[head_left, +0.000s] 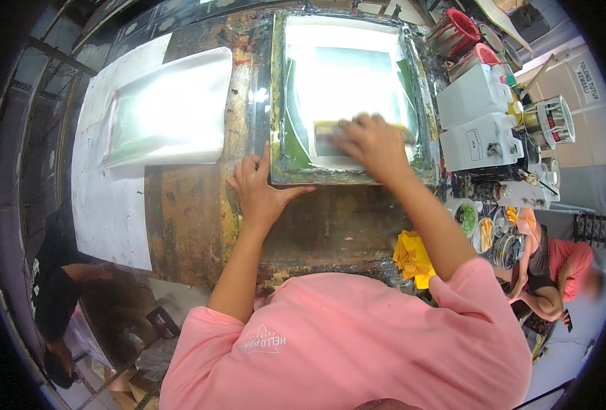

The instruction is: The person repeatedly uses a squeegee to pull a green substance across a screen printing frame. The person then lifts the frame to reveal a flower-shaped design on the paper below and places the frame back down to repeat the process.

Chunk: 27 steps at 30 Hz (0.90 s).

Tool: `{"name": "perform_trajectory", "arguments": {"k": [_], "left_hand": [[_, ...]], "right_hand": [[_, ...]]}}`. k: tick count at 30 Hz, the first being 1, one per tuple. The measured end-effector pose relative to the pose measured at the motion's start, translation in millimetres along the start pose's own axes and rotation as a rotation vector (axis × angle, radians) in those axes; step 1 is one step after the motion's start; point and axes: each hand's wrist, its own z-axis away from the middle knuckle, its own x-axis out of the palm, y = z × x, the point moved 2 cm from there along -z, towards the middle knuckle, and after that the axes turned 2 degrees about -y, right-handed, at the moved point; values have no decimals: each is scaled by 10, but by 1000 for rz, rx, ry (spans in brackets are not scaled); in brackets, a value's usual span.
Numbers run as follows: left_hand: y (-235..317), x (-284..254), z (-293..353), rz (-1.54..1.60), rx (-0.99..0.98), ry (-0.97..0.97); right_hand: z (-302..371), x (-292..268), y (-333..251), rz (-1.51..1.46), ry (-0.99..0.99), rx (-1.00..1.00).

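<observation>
Green ink rims the screen frame (pixel 279 102) lying on the stained bench (pixel 194 219). Its squeegee (pixel 330 128) lies crosswise at the near end, the right hand (pixel 375 145) curled over it. The left hand (pixel 258 191), fingers spread, braces the frame's near-left corner. White labelled jugs (pixel 477 116) stand right, a clear bag stack (pixel 170 109) left

Both my bare forearms run up from the lower middle of the frame. My left hand (pixel 258 188) lies palm down at frame centre, fingers pointing up, thumb spread out to the right, wrist straight. My right arm reaches further, slanting up and left from the lower right; my right hand (pixel 373 145) is curled, knuckles up, fingers closed in a grip above centre.
</observation>
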Motion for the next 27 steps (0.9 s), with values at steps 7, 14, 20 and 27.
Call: {"name": "perform_trajectory", "arguments": {"k": [7,14,20,27], "left_hand": [[40,-94,-9,-40,124,125],[18,-51,-4,135,133,114],[-6,-30,21,113,162,147],[28,-60,35,130,172,153]], "right_hand": [[-1716,-41,930,32,-62,-18],[-1943,89,1160,107,83,-50],[-935,38,570,93,47,-16],[275,-457,-388,57,-77,45]]}}
